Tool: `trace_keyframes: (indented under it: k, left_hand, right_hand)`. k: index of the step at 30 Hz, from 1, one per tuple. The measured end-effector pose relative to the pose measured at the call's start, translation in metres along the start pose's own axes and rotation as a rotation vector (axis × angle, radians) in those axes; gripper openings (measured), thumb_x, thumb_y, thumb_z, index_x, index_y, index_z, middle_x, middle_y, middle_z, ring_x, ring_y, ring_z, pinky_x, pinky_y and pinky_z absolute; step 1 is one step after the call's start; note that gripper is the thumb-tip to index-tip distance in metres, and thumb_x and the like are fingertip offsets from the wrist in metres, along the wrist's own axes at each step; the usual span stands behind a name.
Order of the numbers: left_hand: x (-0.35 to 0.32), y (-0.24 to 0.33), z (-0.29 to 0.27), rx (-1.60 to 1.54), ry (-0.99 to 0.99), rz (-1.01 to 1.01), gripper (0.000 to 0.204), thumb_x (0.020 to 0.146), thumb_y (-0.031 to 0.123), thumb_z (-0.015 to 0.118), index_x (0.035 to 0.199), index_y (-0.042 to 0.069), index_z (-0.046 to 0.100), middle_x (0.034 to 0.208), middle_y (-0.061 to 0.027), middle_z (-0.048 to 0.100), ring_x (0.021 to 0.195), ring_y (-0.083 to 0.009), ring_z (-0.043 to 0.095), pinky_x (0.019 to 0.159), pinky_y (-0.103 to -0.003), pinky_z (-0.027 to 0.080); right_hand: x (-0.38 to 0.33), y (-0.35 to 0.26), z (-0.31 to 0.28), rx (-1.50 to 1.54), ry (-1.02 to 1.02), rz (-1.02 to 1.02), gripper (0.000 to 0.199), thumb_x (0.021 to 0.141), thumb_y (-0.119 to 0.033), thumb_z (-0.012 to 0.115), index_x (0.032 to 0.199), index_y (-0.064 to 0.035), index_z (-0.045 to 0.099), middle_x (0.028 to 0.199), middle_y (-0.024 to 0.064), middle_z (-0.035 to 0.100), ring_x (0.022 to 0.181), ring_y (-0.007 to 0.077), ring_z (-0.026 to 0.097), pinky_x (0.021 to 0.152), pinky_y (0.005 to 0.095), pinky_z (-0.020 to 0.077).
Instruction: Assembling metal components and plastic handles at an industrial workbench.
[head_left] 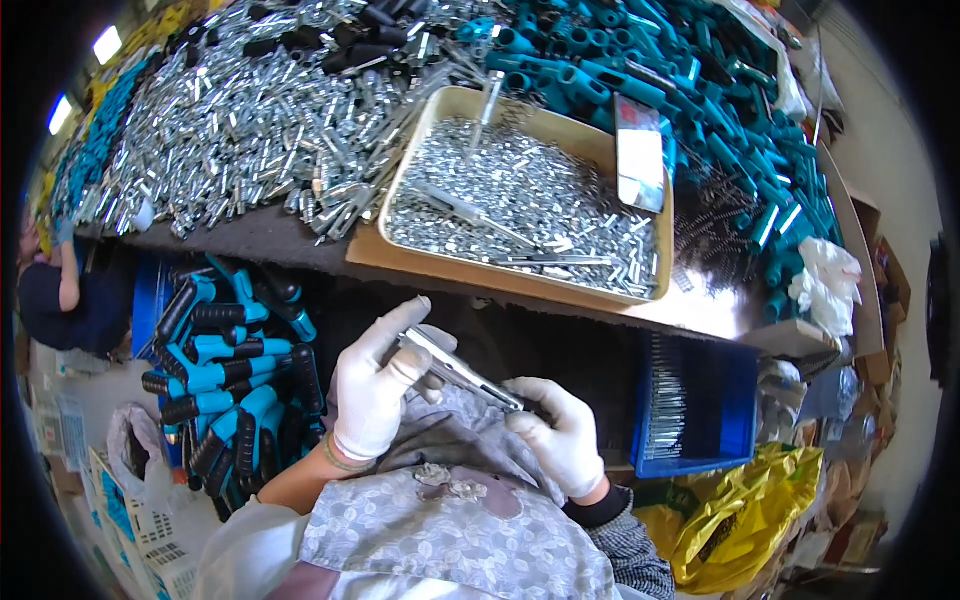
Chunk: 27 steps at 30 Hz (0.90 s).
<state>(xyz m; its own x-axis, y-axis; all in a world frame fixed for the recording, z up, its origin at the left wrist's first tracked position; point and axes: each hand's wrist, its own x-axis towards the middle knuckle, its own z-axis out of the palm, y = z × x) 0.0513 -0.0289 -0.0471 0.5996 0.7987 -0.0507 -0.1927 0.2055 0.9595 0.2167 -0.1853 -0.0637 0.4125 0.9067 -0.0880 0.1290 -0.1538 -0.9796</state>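
In front of my lap, both of my hands, in white gloves, hold a long silver slotted metal piece (460,372). My left hand (375,385) grips its upper left end between thumb and fingers, the index finger stretched out along the top. At the lower right end, my right hand (562,430) pinches the piece with thumb and fingertips. Beyond my hands, on the workbench, a cream tray (393,205) holds a heap of small shiny metal parts. A few longer metal pieces lie on top of that heap.
Loose silver metal parts (250,130) pile up at the far left, teal sleeves (600,80) at the far right. A flat phone-like slab (640,150) rests on the tray's right rim. Teal-and-black handles (240,370) fill the lower left. A blue bin (725,410) of rods and a yellow bag (750,520) sit right.
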Motion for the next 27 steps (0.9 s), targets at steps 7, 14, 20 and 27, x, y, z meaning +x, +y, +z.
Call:
trace_keyframes:
  k: [7,14,20,27]
  left_hand:
    - [0.006,-0.006,-0.01,0.567,-0.301,0.032,0.031,0.083,0.016,0.08,0.103,-0.004,0.067,0.093,-0.0085,0.07,0.08,-0.0136,0.065,0.075,-0.028,0.054]
    - [0.0,0.001,0.016,1.021,-0.805,0.308,0.045,0.068,0.024,0.087,0.106,0.004,0.073,0.082,-0.0108,0.069,0.074,-0.0305,0.068,0.067,-0.036,0.054]
    - [-0.001,-0.018,0.023,1.003,-0.768,0.373,0.031,0.069,0.019,0.086,0.094,0.004,0.075,0.079,-0.0101,0.069,0.07,-0.0275,0.068,0.063,-0.035,0.052]
    - [-0.008,-0.033,0.009,0.74,-0.47,-0.015,0.024,0.079,0.007,0.074,0.1,-0.002,0.069,0.089,-0.0128,0.07,0.078,-0.0201,0.068,0.072,-0.031,0.052]
  right_hand:
    - [0.005,-0.005,-0.015,0.074,-0.049,0.059,0.042,0.085,-0.014,0.069,0.123,0.0019,0.064,0.113,0.0159,0.07,0.104,0.0223,0.067,0.094,0.0325,0.0515]
    - [-0.003,0.027,0.017,0.113,-0.2,0.036,0.04,0.099,-0.034,0.058,0.116,0.0016,0.064,0.108,0.0186,0.07,0.1,0.028,0.067,0.09,0.0363,0.0508]
    - [-0.008,0.037,-0.041,-0.018,-0.221,-0.01,0.039,0.101,-0.031,0.055,0.121,0.0011,0.064,0.11,0.0169,0.067,0.102,0.0258,0.066,0.093,0.0345,0.0511]
    - [-0.037,0.176,-0.236,-0.716,0.517,0.22,0.017,0.085,-0.018,0.066,0.088,-0.0037,0.074,0.087,0.0201,0.071,0.083,0.0375,0.069,0.075,0.0425,0.055]
